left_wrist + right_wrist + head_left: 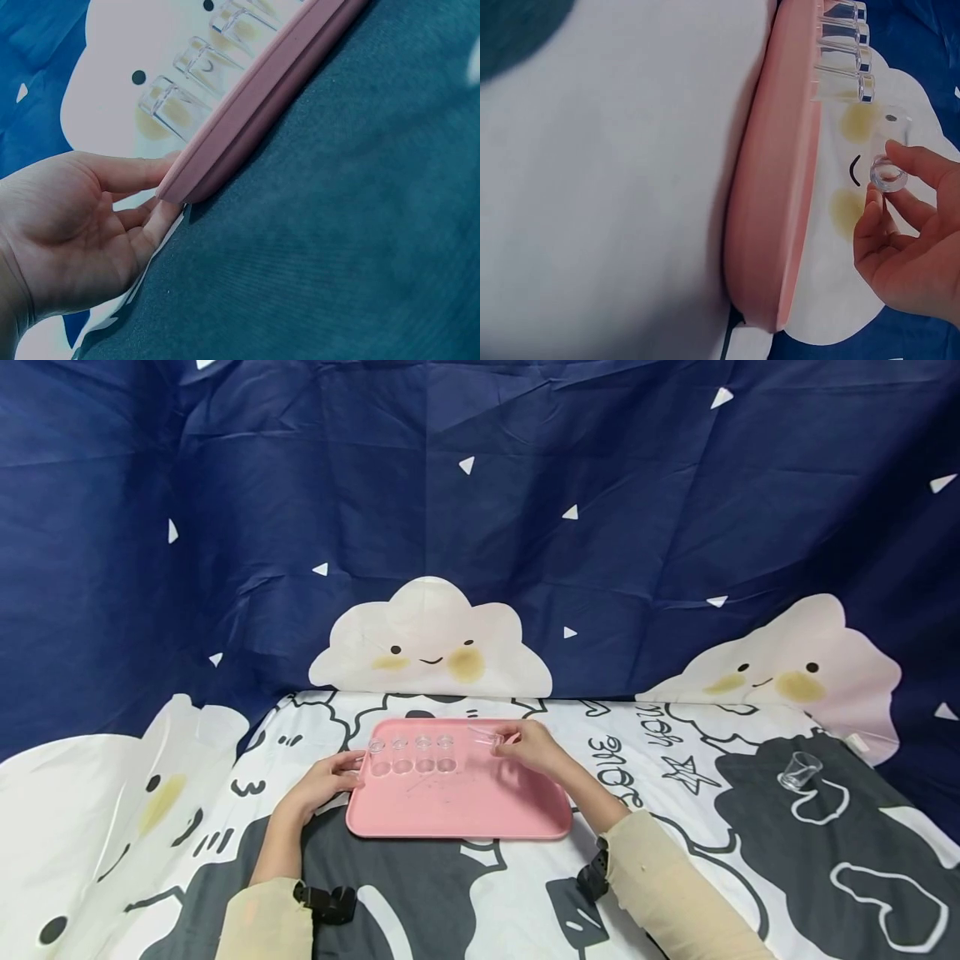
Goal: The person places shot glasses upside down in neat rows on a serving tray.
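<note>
On a pink tray (480,810), several clear shot glasses (412,753) stand upside down in a row near its far left part, thick bases up. My left hand (321,785) grips the tray's left edge; in the left wrist view the thumb lies along the rim (217,127) and other fingers reach beneath it. Over the right part of the tray, my right hand (528,747) pinches another clear shot glass (889,174) between thumb and fingers. That glass is tilted in the head view, its thick base close to the fingertips, and is apart from the row.
One more clear glass (800,770) stands on the dark patch of the patterned cloth (637,752) at the far right. A navy curtain (480,527) with cloud and triangle prints hangs behind. Black wrist straps (330,903) sit over the beige sleeves.
</note>
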### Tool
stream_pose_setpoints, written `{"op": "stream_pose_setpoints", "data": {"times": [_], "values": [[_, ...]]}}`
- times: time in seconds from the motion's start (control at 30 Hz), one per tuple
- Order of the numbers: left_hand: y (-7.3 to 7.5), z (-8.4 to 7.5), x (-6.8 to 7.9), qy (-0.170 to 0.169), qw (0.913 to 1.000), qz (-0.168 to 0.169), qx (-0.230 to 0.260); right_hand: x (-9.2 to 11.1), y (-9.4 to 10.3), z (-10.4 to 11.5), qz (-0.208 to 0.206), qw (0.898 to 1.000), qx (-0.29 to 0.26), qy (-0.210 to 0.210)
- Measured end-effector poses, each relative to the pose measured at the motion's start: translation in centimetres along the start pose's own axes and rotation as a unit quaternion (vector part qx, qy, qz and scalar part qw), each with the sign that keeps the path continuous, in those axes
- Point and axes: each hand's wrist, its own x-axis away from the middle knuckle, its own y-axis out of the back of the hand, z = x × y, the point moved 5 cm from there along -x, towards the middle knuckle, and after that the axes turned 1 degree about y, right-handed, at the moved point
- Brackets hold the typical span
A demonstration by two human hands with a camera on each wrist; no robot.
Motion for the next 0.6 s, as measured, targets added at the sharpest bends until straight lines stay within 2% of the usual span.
{"op": "stream_pose_setpoints", "data": {"times": [0.17, 0.37, 0.6], "values": [[0.03, 0.14, -0.09, -0.001, 1.0, 0.001, -0.002, 0.05, 0.19, -0.09, -0.005, 1.0, 0.009, -0.004], [0.06, 0.36, -0.1, 0.003, 0.9999, -0.003, -0.011, -0.05, 0.23, 0.03, -0.031, 0.999, 0.022, -0.021], [0.01, 0.17, -0.12, 0.006, 1.0, -0.003, -0.005, -0.37, 0.11, 0.25, -0.053, 0.998, -0.004, -0.042]]}}
